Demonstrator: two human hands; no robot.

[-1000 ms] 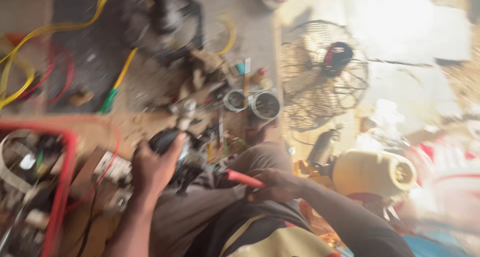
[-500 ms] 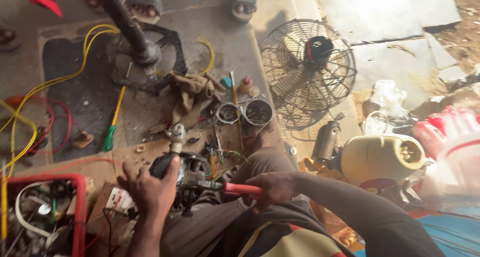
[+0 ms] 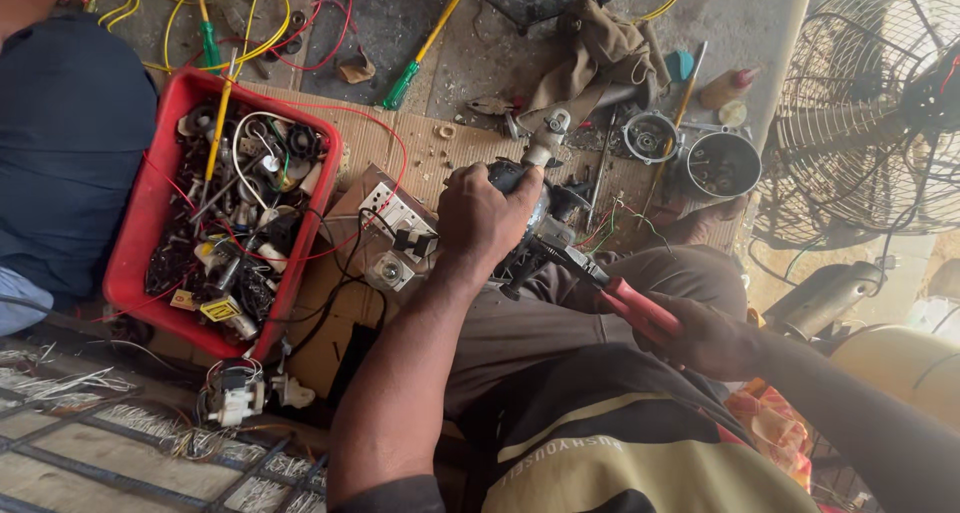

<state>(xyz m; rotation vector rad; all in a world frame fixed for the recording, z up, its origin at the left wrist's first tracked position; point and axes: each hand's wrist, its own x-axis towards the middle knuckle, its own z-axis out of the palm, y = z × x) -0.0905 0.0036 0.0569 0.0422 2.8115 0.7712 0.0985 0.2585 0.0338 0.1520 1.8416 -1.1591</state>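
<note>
Here the left hand [image 3: 487, 216] clamps a dark fan motor [image 3: 540, 223], while the right hand [image 3: 712, 338] grips red-handled pliers [image 3: 610, 288], seemingly biting into it

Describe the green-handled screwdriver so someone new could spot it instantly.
Start at the red plastic bin of electrical parts on the left, then look just past its upper right corner, onto the grey concrete floor. There lies the green-handled screwdriver with a yellow shaft, slanting up to the right. A second one lies above the bin, but that one points almost straight up among yellow wires.
</note>
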